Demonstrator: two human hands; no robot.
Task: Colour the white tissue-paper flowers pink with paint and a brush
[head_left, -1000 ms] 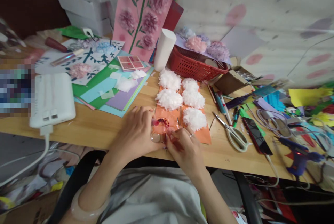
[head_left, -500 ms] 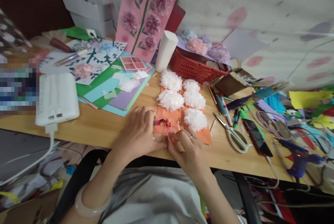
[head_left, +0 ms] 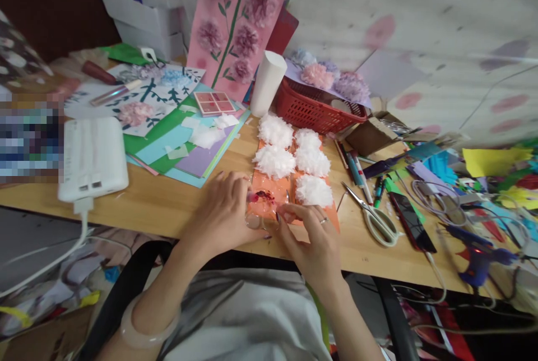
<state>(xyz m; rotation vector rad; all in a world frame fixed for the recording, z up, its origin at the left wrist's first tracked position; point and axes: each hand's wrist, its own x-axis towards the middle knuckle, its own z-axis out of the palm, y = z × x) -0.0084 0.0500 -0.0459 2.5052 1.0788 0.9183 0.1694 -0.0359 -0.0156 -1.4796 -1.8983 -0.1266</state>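
Observation:
My left hand [head_left: 225,207] is closed around the left side of a small clear plastic case [head_left: 260,220] with dark red smears or bits in it. The case is see-through, so its outline is hard to follow. At its right edge is my right hand [head_left: 313,232], thumb and fingertips pinched together; whatever they hold is too small to tell. Beneath and behind the case lie strips of orange paper [head_left: 331,216]. Several fluffy white paper pompoms [head_left: 275,160] sit on the orange paper, just beyond my hands.
Scissors [head_left: 372,218], a phone [head_left: 414,221] on a cable and a blue glue gun [head_left: 479,257] lie to the right. A power bank [head_left: 93,159] and coloured paper sheets [head_left: 168,148] lie left. Behind stand a white bottle [head_left: 268,83] and a red basket [head_left: 319,106].
My right hand has moved slightly right and up, from the front of the clear case toward its right edge. The left hand stays in place on the case.

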